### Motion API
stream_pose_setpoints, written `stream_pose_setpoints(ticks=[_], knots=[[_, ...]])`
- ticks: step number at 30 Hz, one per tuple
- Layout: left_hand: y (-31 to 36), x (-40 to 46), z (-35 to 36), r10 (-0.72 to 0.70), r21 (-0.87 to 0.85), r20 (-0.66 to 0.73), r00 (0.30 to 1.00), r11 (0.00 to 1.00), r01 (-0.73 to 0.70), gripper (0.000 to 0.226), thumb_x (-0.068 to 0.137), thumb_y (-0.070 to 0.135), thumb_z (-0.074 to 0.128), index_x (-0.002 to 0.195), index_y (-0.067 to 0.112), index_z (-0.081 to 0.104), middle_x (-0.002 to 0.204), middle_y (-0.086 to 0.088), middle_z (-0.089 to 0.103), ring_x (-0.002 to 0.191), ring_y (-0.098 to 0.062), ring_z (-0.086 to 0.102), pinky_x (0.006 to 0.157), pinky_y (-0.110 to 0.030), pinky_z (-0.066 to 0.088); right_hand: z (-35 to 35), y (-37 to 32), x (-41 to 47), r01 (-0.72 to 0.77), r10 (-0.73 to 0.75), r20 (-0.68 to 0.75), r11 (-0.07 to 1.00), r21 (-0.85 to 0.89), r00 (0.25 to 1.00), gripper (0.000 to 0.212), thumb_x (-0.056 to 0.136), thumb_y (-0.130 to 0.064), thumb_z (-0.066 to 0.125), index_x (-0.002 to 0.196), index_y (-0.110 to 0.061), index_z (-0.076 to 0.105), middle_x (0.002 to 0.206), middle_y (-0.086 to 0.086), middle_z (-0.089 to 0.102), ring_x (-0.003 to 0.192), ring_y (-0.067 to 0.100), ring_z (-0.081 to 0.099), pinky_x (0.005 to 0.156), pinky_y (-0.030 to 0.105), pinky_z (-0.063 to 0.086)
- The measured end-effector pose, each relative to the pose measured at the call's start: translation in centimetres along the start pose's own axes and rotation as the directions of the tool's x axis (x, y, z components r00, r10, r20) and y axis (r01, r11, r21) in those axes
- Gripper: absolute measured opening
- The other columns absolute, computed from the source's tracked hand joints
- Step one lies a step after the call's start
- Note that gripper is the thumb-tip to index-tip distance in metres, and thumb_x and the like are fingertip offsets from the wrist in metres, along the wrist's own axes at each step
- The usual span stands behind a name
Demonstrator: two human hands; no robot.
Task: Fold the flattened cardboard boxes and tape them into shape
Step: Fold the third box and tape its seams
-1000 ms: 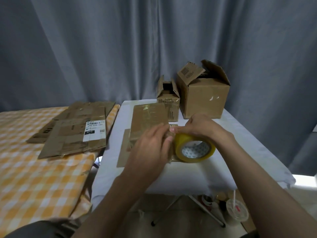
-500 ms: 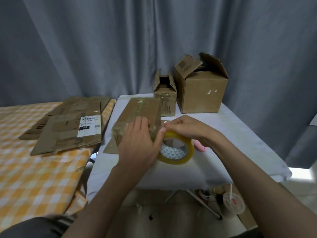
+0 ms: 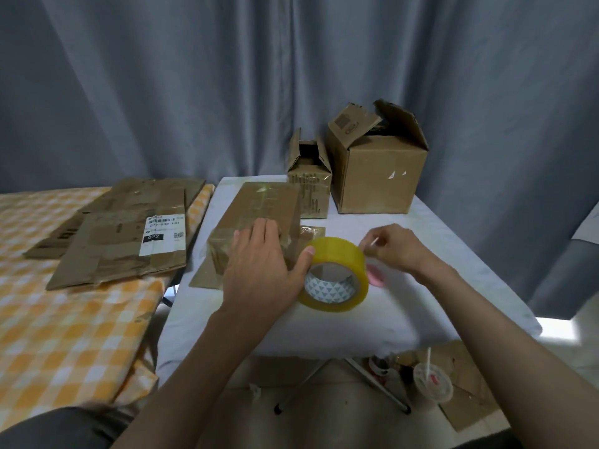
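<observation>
Head view, read left to right. At 9 o'clock: flattened cardboard boxes (image 3: 126, 231) stacked on an orange-checked cloth (image 3: 64, 325); the top sheet bears a white shipping label. Just right of it, a white-covered table (image 3: 372, 319) fills the centre of the frame.

On the table near centre: folded box (image 3: 259, 215), long and low, taped over, lying on another flat sheet of cardboard (image 3: 202, 277). Left hand (image 3: 259, 264) lies flat on the box's near end, fingers straight and together, thumb stretched to 3 o'clock with its tip touching the tape roll (image 3: 335, 273). Roll is yellowish, standing on edge, just right of the box.

Right hand (image 3: 392, 251) at 3 o'clock of the roll, fingers curled, thumb and forefinger pinching what looks like the tape's free end; the strip itself is too faint to confirm. A pink object (image 3: 376, 275) shows partly behind the roll.

At 12 to 1 o'clock, back of table: small open box (image 3: 309, 186) touching or just beside a large open box (image 3: 377, 176).

At 5 o'clock, on the floor: a lidded cup (image 3: 432, 382) with straw.
</observation>
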State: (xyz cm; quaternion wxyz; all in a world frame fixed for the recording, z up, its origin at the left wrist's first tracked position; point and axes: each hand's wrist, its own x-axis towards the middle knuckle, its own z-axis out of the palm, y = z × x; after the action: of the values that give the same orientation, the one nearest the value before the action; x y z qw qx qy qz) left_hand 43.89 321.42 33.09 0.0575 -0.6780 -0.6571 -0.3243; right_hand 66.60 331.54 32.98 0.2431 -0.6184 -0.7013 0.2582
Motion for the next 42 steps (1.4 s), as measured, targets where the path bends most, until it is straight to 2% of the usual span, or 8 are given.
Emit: stream_pose_setpoints(ticks=[3, 7, 13, 26, 30, 33, 38, 42], knots=[[0.0, 0.1, 0.3, 0.007, -0.006, -0.033, 0.999, 1.0, -0.007, 0.048, 0.091, 0.058, 0.053, 0.107, 0.013, 0.052, 0.098, 0.006, 0.038, 0.097, -0.021, 0.045, 0.097, -0.047, 0.042, 1.5, 1.7, -0.2, -0.038, 0.051, 0.117, 0.993, -0.11, 0.992, 0.015, 0.074, -0.016, 0.082, 0.085, -0.012, 0.072, 0.075, -0.001, 0.068, 0.067, 0.014, 0.062, 0.054, 0.017, 0.047], [0.2, 0.1, 0.5, 0.0, 0.001, -0.082, 0.997, 1.0, 0.0, 0.059, 0.085, 0.069, 0.045, 0.104, 0.013, 0.053, 0.096, 0.005, 0.04, 0.091, -0.018, 0.044, 0.091, -0.041, 0.041, 1.8, 1.9, -0.2, 0.041, -0.045, -0.032, 0.993, -0.114, 0.998, 0.007, 0.078, -0.005, 0.072, 0.075, -0.012, 0.072, 0.074, 0.001, 0.07, 0.069, 0.019, 0.065, 0.058, 0.029, 0.056], [0.5, -0.1, 0.7, -0.025, -0.005, -0.102, 0.994, 1.0, 0.024, 0.066, 0.08, 0.077, 0.043, 0.103, 0.016, 0.053, 0.096, 0.007, 0.043, 0.092, -0.019, 0.048, 0.094, -0.042, 0.044, -0.5, -3.1, -1.5, 0.426, -0.393, -0.167, 0.859, 0.283, 0.904, 0.011, 0.086, -0.014, 0.076, 0.097, -0.016, 0.076, 0.095, -0.004, 0.074, 0.088, 0.012, 0.07, 0.071, 0.024, 0.058], [0.4, -0.2, 1.0, 0.0, -0.014, -0.118, 0.993, 1.0, -0.002, 0.061, 0.083, 0.071, 0.048, 0.104, 0.014, 0.053, 0.095, 0.006, 0.039, 0.089, -0.016, 0.043, 0.095, -0.05, 0.045, 1.0, -7.3, -2.1, 0.763, -0.763, -0.016, 0.646, -0.01, 0.646, 0.019, 0.083, 0.004, 0.072, 0.088, -0.013, 0.08, 0.1, 0.004, 0.065, 0.097, 0.014, 0.064, 0.086, 0.021, 0.05], [0.3, -0.3, 1.1, 0.003, -0.004, -0.118, 0.993, 1.0, -0.003, 0.062, 0.083, 0.073, 0.047, 0.104, 0.015, 0.052, 0.095, 0.006, 0.041, 0.091, -0.017, 0.044, 0.095, -0.049, 0.045, 1.6, -6.8, -0.7, 0.722, -0.726, -0.056, 0.687, -0.08, 0.685, 0.019, 0.083, 0.006, 0.072, 0.089, -0.011, 0.08, 0.099, 0.004, 0.063, 0.087, 0.006, 0.061, 0.079, 0.008, 0.046], [0.2, -0.3, 1.0, 0.002, 0.02, -0.109, 0.994, 1.0, 0.0, 0.065, 0.082, 0.076, 0.044, 0.104, 0.015, 0.052, 0.096, 0.005, 0.042, 0.094, -0.021, 0.049, 0.096, -0.048, 0.044, 1.2, -5.0, 1.3, 0.517, -0.537, -0.139, 0.842, -0.155, 0.832, 0.027, 0.086, 0.012, 0.065, 0.091, -0.01, 0.08, 0.097, 0.006, 0.07, 0.077, -0.004, 0.057, 0.079, 0.008, 0.048], [0.3, -0.3, 0.9, -0.002, 0.01, -0.103, 0.995, 1.0, 0.003, 0.068, 0.081, 0.076, 0.044, 0.106, 0.014, 0.053, 0.097, 0.006, 0.042, 0.096, -0.022, 0.051, 0.097, -0.049, 0.044, 2.8, -1.3, 1.6, 0.09, -0.11, -0.097, 0.977, -0.192, 0.989, 0.032, 0.081, 0.009, 0.055, 0.087, -0.009, 0.08, 0.103, 0.018, 0.07, 0.093, 0.026, 0.068, 0.076, 0.024, 0.047], [0.2, -0.4, 0.9, 0.003, 0.011, -0.101, 0.995, 1.0, -0.002, 0.068, 0.082, 0.077, 0.043, 0.106, 0.014, 0.053, 0.097, 0.005, 0.045, 0.097, -0.022, 0.052, 0.096, -0.048, 0.045, 1.9, -1.6, 1.3, 0.002, 0.07, 0.235, 0.956, -0.294, 0.97, 0.043, 0.083, 0.004, 0.069, 0.122, -0.014, 0.073, 0.125, 0.013, 0.067, 0.112, 0.024, 0.062, 0.078, 0.024, 0.042]])
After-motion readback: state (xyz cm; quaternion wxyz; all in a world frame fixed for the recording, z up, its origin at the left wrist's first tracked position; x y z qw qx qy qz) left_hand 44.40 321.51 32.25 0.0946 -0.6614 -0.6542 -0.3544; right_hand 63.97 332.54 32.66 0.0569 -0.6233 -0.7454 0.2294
